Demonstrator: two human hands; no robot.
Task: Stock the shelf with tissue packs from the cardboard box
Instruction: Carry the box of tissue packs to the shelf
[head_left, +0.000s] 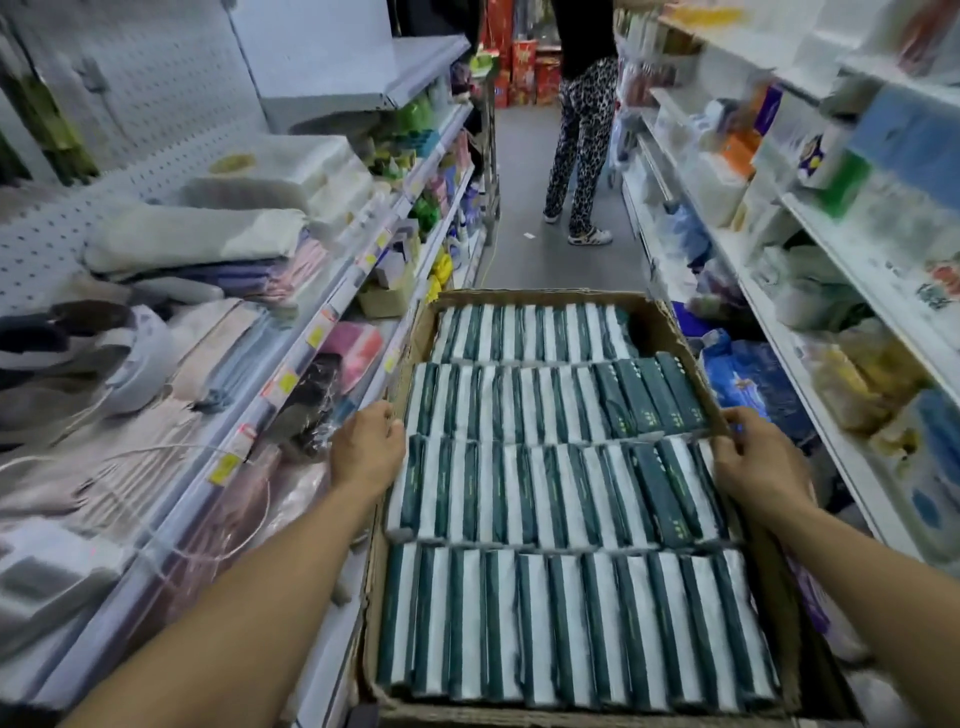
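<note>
A large open cardboard box fills the lower middle of the view. It is packed with several rows of dark green and white tissue packs standing on edge. My left hand grips the box's left wall about halfway along. My right hand grips the right wall opposite it. Both forearms reach in from the bottom corners. The box is held up in the aisle between two runs of shelves.
Left shelves hold folded towels, cloths and bagged goods with yellow price tags. Right shelves hold tissue and paper packs. A person in patterned trousers stands in the grey-floored aisle ahead. Red boxes are stacked at the far end.
</note>
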